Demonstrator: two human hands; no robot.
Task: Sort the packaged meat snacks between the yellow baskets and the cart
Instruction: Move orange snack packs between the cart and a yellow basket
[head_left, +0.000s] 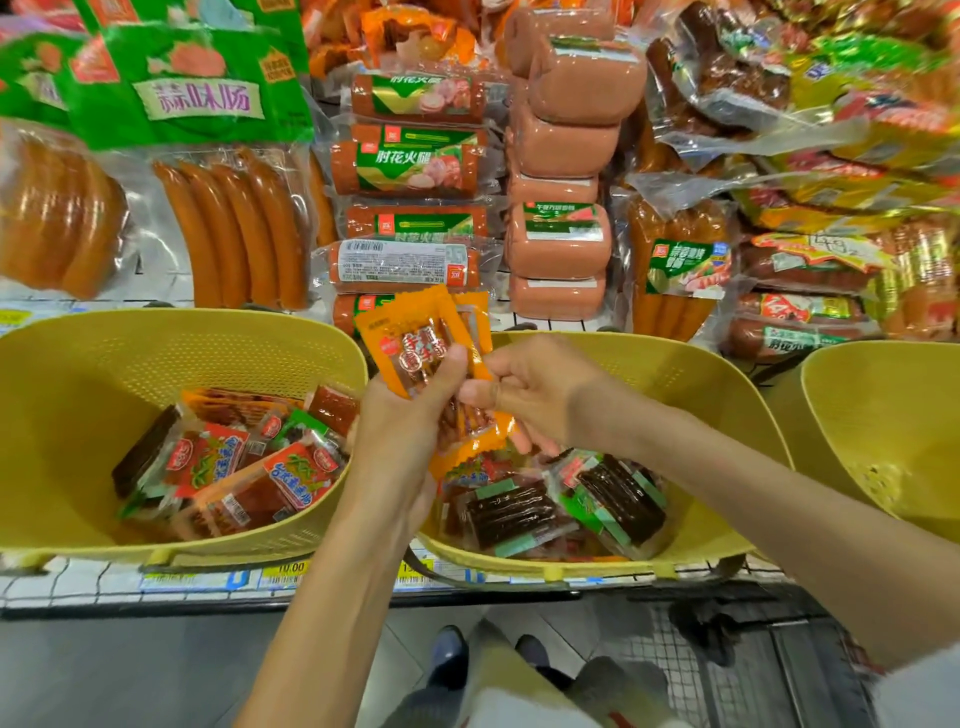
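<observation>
My left hand (400, 431) grips a fanned stack of orange meat snack packets (410, 338) above the gap between two yellow baskets. My right hand (524, 389) pinches the same stack from the right, its fingers curled over another orange packet (480, 441) below. The left yellow basket (78, 395) holds red, orange and green snack packets (234, 467). The middle yellow basket (701, 395) holds dark packets with green labels (587, 504). A third yellow basket (883, 415) at the right looks empty. The cart's wire mesh (675, 654) shows at the lower right.
Behind the baskets hang and lie sausage packs (228, 208), ham rolls (410, 166) and pink meat blocks (561, 239). Price tags (291, 571) line the shelf's front edge. My legs and shoes (447, 654) stand on the grey floor below.
</observation>
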